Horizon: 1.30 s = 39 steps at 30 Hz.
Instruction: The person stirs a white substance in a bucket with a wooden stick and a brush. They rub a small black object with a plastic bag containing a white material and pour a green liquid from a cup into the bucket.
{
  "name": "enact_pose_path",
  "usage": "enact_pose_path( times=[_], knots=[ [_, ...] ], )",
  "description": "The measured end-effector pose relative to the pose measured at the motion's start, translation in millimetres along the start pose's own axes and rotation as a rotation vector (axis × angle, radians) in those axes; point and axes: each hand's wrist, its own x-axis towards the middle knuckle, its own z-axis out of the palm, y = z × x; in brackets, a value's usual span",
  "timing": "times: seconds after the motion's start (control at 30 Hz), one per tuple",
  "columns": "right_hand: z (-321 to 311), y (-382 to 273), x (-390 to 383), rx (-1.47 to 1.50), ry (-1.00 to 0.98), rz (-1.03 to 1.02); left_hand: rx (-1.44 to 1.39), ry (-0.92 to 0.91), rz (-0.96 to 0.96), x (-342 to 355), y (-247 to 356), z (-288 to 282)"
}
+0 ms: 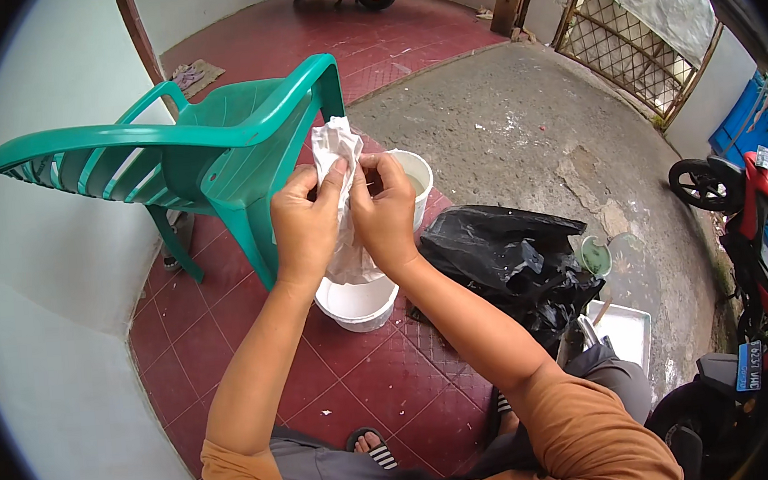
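Both of my hands grip one crumpled white plastic bag (334, 149) in front of my chest. My left hand (304, 221) pinches its left side and my right hand (385, 211) holds its right side, fingers curled into the folds. The bag hangs down between my wrists over a white bucket lid or shallow tub (357, 303) on the red tiled floor. A white bucket (415, 179) with pale liquid inside stands just behind my right hand.
A green plastic chair (214, 149) stands at the left, close to my left hand. A black plastic bag (512, 261) lies at the right, with a white paint tray (626, 334) beyond it. A red motorbike (759, 246) is parked at the far right.
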Motion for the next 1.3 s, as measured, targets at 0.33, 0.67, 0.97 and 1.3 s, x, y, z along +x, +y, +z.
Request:
enact_pose_path(
  times=[0.33, 0.67, 0.97, 1.3],
  knots=[
    [-3, 11, -18, 0.274, -0.246, 0.119, -0.040, -0.046, -0.066, 9, 11, -2],
    [-20, 21, 37, 0.426, -0.317, 0.407, -0.224, -0.534, -0.413, 4, -29, -27],
    [-14, 21, 36, 0.814, -0.150, 0.573, -0.256, -0.833, -0.768, -17, -86, -27],
    [-25, 22, 41, 0.653, -0.287, 0.622, -0.498, -0.657, -0.685, -24, -72, -12]
  ],
)
